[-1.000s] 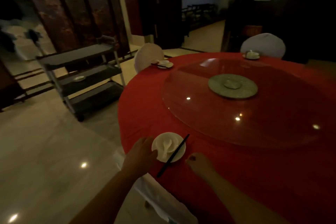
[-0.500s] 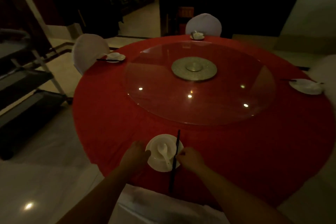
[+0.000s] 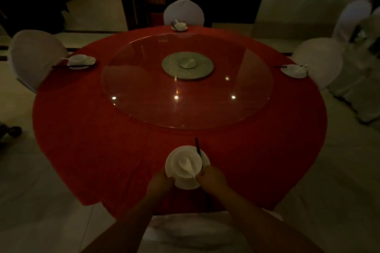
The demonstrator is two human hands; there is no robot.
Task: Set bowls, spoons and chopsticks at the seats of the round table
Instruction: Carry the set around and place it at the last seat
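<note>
The table (image 3: 98,150) looks nearly set. Place settings lie at its left edge (image 3: 81,61), far edge (image 3: 180,26) and right edge (image 3: 294,70), each before a covered chair. At the near edge a bowl (image 3: 194,156) holding a spoon (image 3: 184,163) sits on a saucer (image 3: 185,184), with chopsticks (image 3: 197,148) across its right rim. The left hand (image 3: 162,183) grips the saucer's near-left rim. The right hand (image 3: 211,178) covers the chopsticks; whether it pinches them I cannot tell. Probably only squaring this last setting is left.
</note>
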